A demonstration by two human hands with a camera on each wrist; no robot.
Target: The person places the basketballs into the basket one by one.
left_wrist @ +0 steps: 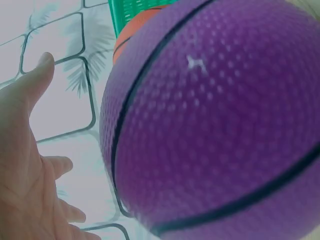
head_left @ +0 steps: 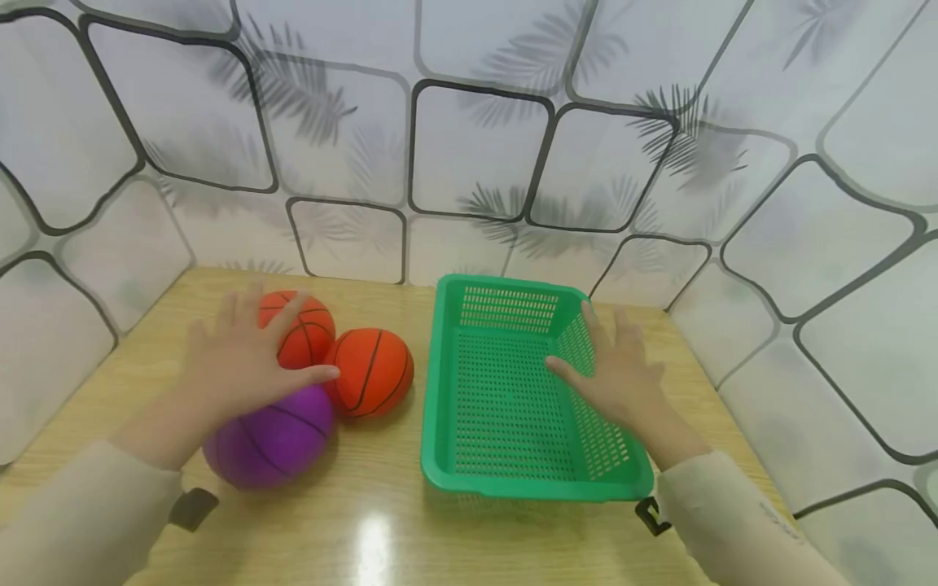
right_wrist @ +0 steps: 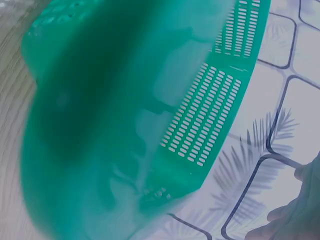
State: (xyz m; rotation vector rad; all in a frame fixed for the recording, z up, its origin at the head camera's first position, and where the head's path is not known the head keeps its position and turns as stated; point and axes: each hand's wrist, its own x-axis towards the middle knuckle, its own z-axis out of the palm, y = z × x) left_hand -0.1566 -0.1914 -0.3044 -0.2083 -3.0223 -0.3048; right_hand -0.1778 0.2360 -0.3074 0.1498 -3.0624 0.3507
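Note:
My left hand [head_left: 238, 354], fingers spread and straight, hovers over the purple ball [head_left: 274, 439] at the left of the table. In the left wrist view that ball [left_wrist: 215, 115] looms large beside the open palm, with a gap between them. Two orange balls with black lines sit behind it, one farther back [head_left: 311, 330] and partly hidden by my fingers, the other [head_left: 372, 373] to its right. Over the right side of an empty green basket [head_left: 432, 391] my right hand [head_left: 623, 378] is held with fingers spread, gripping nothing. The right wrist view shows the basket's slotted wall [right_wrist: 200, 115] close up.
A wooden table [head_left: 374, 488] carries everything. Patterned white cloth or wall panels [head_left: 479, 146] rise behind the table and along both sides. Dark pieces of the wrist straps [head_left: 194, 509] show beneath the sleeves.

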